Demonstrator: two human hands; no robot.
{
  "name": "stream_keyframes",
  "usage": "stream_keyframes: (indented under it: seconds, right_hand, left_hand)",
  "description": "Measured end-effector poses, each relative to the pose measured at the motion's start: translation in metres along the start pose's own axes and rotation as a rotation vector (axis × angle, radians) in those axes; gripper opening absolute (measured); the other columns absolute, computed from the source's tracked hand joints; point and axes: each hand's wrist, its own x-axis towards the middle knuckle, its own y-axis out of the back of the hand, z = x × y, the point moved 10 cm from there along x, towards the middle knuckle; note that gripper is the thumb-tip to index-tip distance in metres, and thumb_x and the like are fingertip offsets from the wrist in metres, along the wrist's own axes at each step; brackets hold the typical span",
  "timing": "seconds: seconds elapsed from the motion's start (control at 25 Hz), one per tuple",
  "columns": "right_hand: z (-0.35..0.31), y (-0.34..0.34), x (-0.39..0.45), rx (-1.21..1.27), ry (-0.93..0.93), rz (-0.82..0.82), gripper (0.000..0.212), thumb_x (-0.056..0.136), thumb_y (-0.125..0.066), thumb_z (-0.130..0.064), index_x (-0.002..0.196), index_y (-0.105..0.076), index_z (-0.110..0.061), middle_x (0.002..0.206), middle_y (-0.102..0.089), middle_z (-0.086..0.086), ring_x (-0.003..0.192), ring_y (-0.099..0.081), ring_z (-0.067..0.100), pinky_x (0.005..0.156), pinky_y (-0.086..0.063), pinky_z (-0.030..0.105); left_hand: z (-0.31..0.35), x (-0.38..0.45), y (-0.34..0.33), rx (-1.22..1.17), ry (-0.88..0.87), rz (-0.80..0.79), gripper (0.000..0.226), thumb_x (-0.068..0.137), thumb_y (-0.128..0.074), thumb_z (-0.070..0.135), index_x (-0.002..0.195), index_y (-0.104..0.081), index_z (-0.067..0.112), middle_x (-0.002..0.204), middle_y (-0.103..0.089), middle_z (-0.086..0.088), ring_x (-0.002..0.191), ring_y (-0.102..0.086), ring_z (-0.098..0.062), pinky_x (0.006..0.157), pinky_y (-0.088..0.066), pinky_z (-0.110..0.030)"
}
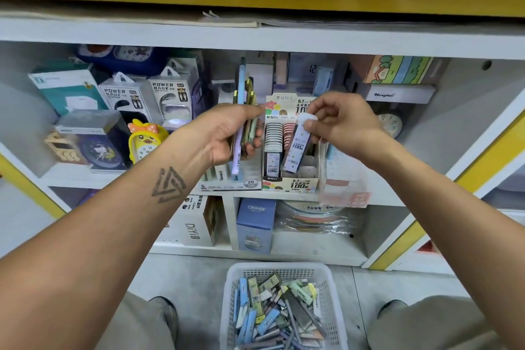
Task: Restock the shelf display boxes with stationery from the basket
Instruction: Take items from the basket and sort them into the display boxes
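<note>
My left hand [227,133] grips a stack of slim pencil-lead cases [244,94], blue, yellow and purple, held upright in front of the shelf. My right hand [341,125] pinches the white cap of one lavender lead case [297,148] and holds it tilted over the open display box [289,183], which has rows of dark and pink cases inside. A second display box [235,182] marked 2B stands just to its left. On the floor between my knees sits a white mesh basket [235,287] filled with several mixed lead cases.
The shelf cubby also holds power bank boxes [127,96], a yellow duck clock [145,142], a round clock [392,122] and a clear pink-labelled box [343,185] right of the display box. Below are a blue CRUHRE box [255,224] and a DIY box [196,224].
</note>
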Motion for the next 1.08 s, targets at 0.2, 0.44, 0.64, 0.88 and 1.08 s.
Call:
stream_keyframes:
  seconds: [0.2, 0.44, 0.64, 0.88, 1.08]
  right_hand:
    - [-0.009, -0.022, -0.010, -0.102, 0.147, -0.011, 0.021, 0.086, -0.077, -0.009, 0.086, -0.063, -0.024, 0.083, -0.068, 0.007, 0.062, -0.072, 0.015, 0.068, -0.063, 0.042]
    - [-0.016, -0.059, -0.024, -0.402, 0.306, -0.138, 0.011, 0.095, -0.067, -0.018, 0.095, -0.058, -0.024, 0.078, -0.066, -0.002, 0.072, -0.068, 0.014, 0.067, -0.057, 0.039]
    - [-0.024, -0.056, -0.024, -0.628, 0.359, -0.107, 0.016, 0.098, -0.059, -0.022, 0.094, -0.074, -0.019, 0.087, -0.073, -0.003, 0.082, -0.064, 0.020, 0.074, -0.052, 0.035]
    - [-0.003, 0.004, -0.009, 0.434, -0.106, 0.133, 0.011, 0.094, -0.070, -0.024, 0.092, -0.073, -0.014, 0.075, -0.069, 0.002, 0.057, -0.054, 0.013, 0.052, -0.043, 0.027]
    - [-0.003, 0.009, -0.008, 0.512, -0.156, 0.112, 0.021, 0.088, -0.076, -0.034, 0.086, -0.072, -0.014, 0.066, -0.053, -0.001, 0.050, -0.040, 0.010, 0.045, -0.033, 0.022]
  left_hand:
    - [-0.002, -0.003, 0.000, 0.028, 0.002, -0.022, 0.029, 0.097, -0.059, 0.031, 0.074, -0.058, 0.012, 0.062, -0.054, -0.005, 0.050, -0.049, -0.017, 0.041, -0.036, -0.018]
    - [-0.007, -0.007, -0.004, 0.071, 0.026, -0.071, 0.027, 0.098, -0.058, 0.030, 0.079, -0.056, 0.011, 0.065, -0.054, -0.005, 0.052, -0.050, -0.017, 0.038, -0.037, -0.018]
    - [-0.010, -0.011, -0.022, 0.082, 0.046, -0.227, 0.026, 0.098, -0.056, 0.031, 0.080, -0.055, 0.012, 0.066, -0.051, -0.004, 0.052, -0.048, -0.015, 0.038, -0.034, -0.017]
    - [-0.021, -0.015, -0.051, 0.167, 0.073, -0.370, 0.020, 0.094, -0.062, 0.027, 0.083, -0.058, 0.011, 0.066, -0.053, -0.005, 0.048, -0.048, -0.014, 0.036, -0.035, -0.017]
    - [-0.034, -0.011, -0.065, 0.315, 0.104, -0.358, 0.017, 0.094, -0.064, 0.024, 0.086, -0.055, 0.012, 0.064, -0.053, -0.006, 0.046, -0.047, -0.014, 0.034, -0.033, -0.016]
